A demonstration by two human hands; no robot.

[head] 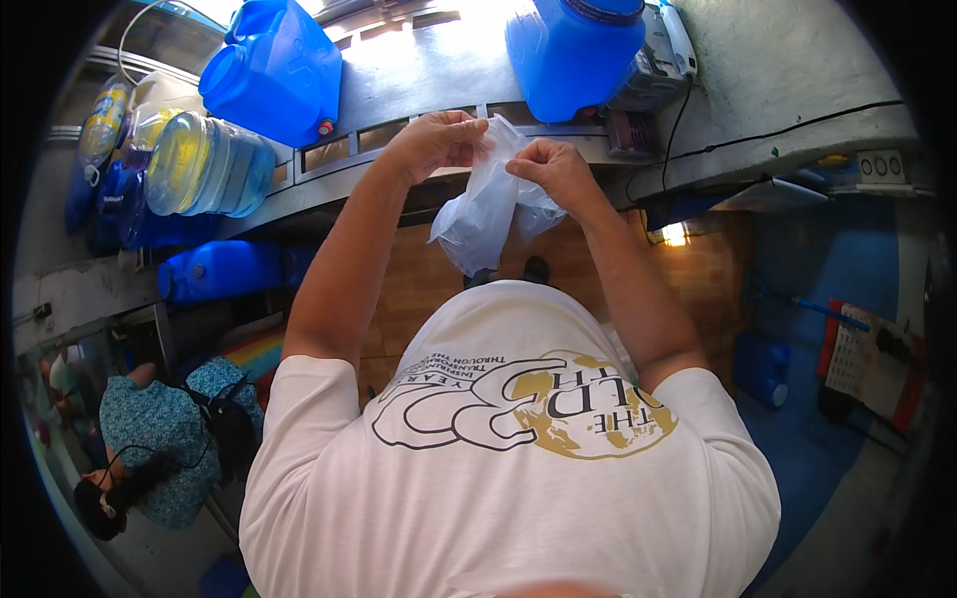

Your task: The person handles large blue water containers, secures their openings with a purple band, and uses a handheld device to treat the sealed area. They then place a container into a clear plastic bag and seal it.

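A thin, whitish translucent plastic bag [478, 217] hangs between my two hands, crumpled and drooping over the floor just short of the counter. My left hand [441, 146] pinches its top edge from the left. With thumb and forefinger, my right hand [549, 168] grips the bag's upper right side. Whether anything lies inside the bag I cannot tell. Close beyond my hands runs the metal counter [419, 63]. One blue plastic jug [280, 71] lies on it to the left, and a larger blue container [576, 56] stands to the right.
Clear water bottles [213, 164] lie at the counter's left end. Below them is another blue jug [224, 269]. A black cable [785, 127] crosses the right ledge toward a power outlet [882, 166]. A person in a patterned top [157, 433] is at lower left.
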